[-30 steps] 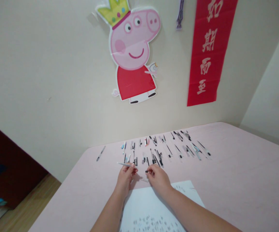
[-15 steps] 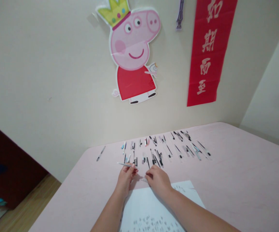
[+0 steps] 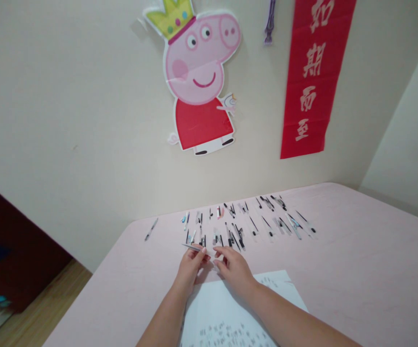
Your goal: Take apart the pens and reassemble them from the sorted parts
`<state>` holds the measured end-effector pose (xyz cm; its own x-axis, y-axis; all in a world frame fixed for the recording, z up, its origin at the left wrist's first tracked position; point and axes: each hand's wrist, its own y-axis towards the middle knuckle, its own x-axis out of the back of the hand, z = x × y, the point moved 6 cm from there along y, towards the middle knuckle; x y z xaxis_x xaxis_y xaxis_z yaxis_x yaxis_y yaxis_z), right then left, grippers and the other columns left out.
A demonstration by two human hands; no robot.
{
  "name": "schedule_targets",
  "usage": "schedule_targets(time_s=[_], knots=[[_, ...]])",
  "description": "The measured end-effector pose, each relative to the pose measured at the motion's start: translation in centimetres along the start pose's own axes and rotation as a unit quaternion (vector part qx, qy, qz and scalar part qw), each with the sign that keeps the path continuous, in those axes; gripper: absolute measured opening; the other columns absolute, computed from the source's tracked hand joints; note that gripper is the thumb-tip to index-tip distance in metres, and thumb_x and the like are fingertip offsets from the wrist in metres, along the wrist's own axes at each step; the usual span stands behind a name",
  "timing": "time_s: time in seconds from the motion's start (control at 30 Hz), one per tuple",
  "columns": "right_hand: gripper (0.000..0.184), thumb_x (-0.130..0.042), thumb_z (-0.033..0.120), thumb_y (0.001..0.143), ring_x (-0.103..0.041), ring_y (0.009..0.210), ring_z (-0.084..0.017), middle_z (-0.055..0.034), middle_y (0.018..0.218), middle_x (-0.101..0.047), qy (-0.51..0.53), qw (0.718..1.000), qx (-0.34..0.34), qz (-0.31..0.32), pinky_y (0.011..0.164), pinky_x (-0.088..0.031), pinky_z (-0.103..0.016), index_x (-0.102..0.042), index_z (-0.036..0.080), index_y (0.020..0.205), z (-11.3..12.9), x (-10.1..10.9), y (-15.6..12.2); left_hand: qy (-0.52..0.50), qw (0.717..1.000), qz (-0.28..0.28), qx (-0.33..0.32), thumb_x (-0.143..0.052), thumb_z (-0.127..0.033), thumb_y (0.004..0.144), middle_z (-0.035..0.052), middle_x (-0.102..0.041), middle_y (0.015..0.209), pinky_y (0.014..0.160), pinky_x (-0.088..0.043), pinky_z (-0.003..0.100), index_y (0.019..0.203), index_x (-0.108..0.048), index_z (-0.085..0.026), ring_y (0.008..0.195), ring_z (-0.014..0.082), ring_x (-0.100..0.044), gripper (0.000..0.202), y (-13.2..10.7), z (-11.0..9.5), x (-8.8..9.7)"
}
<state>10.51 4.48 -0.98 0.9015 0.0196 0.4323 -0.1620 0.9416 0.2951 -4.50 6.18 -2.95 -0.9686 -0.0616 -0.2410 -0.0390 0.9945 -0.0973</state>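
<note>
On the pink table (image 3: 339, 270), left hand (image 3: 190, 267) pinches thin grey pen rod (image 3: 189, 246), long axis running left; right hand (image 3: 235, 271) just beside it, fingers curled, grip unclear.

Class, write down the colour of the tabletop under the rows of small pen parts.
Pale pink tabletop; the head view shows it best.

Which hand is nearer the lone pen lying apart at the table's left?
Left. The left hand lies right of the lone pen; the right hand lies farther right.

Matt pink table (image 3: 357, 270), white paper sheet (image 3: 226, 313).
</note>
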Motion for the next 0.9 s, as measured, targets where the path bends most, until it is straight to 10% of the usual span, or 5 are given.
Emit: schedule_targets(time_s=[0.3, 0.9], knots=[[0.024, -0.052, 0.014, 0.08, -0.06, 0.083, -0.019, -0.0067, 0.091, -0.066, 0.029, 0.999, 0.027, -0.034, 0.076, -0.047, -0.031, -0.068, 0.019, 0.097, -0.4, 0.2, 0.4, -0.004, 1.0, 0.018, 0.002, -0.079, -0.042, 0.061, -0.0019, -0.063, 0.061, 0.055, -0.04, 0.019, 0.072, -0.06, -0.016, 0.058, 0.0087, -0.056, 0.034, 0.1, 0.3, 0.0], [0.026, -0.049, 0.012, 0.086, -0.062, 0.09, -0.018, -0.0042, 0.097, -0.064, -0.154, 0.987, -0.034, 0.017, 0.077, -0.041, -0.024, -0.069, 0.023, 0.098, -1.1, -0.1, -0.1, -0.078, 0.972, -0.204, -0.086, -0.076, -0.03, 0.06, -0.0059, -0.061, 0.061, 0.05, -0.045, 0.016, 0.074, -0.058, -0.018, 0.053, 0.0069, -0.056, 0.025, 1.2, -3.4, 6.3]])
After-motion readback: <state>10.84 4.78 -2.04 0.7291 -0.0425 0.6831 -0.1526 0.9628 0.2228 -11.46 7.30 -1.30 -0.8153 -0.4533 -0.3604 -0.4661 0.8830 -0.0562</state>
